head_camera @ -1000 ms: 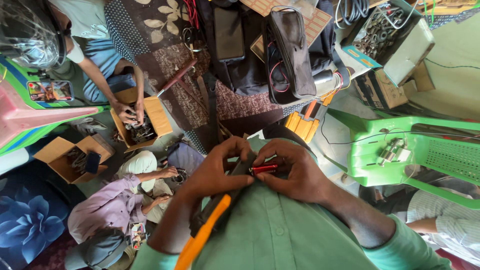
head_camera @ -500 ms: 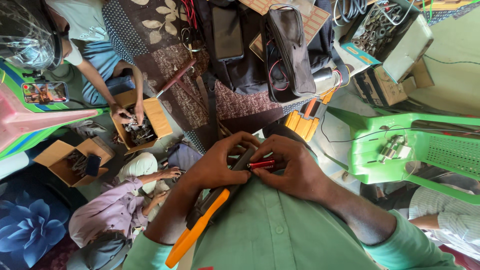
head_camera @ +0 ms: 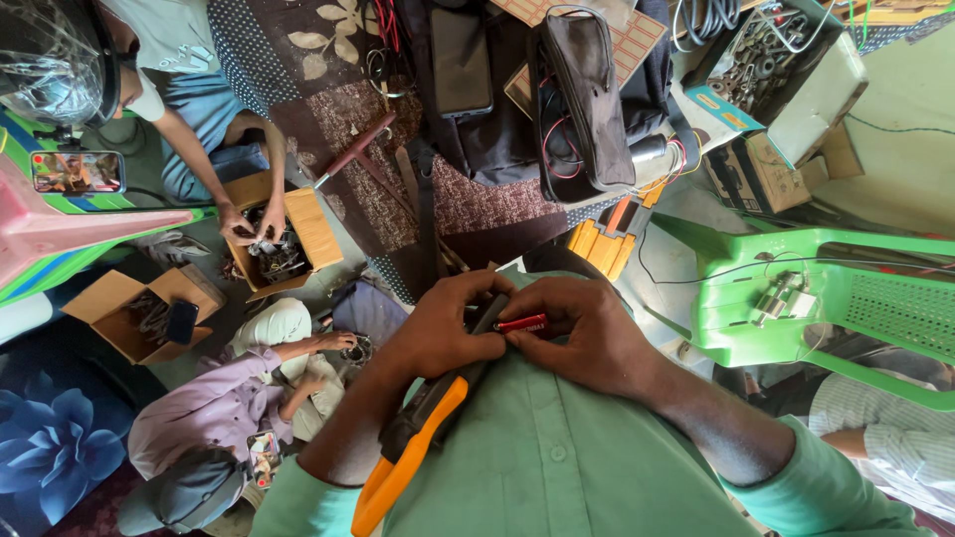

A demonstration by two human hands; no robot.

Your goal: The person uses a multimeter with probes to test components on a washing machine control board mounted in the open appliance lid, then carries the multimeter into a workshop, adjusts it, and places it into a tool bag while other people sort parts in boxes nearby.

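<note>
- The left hand [head_camera: 443, 333] grips an orange-handled tool [head_camera: 413, 447] against the green shirt [head_camera: 557, 447].
- The right hand [head_camera: 587, 333] pinches a small red part [head_camera: 524, 323] at the tool's head.
- Step in hand, likely: fitting the part; the next move needs steady alignment.

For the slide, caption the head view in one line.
Left hand grips an orange-handled tool while right hand pinches a small red part.
</note>
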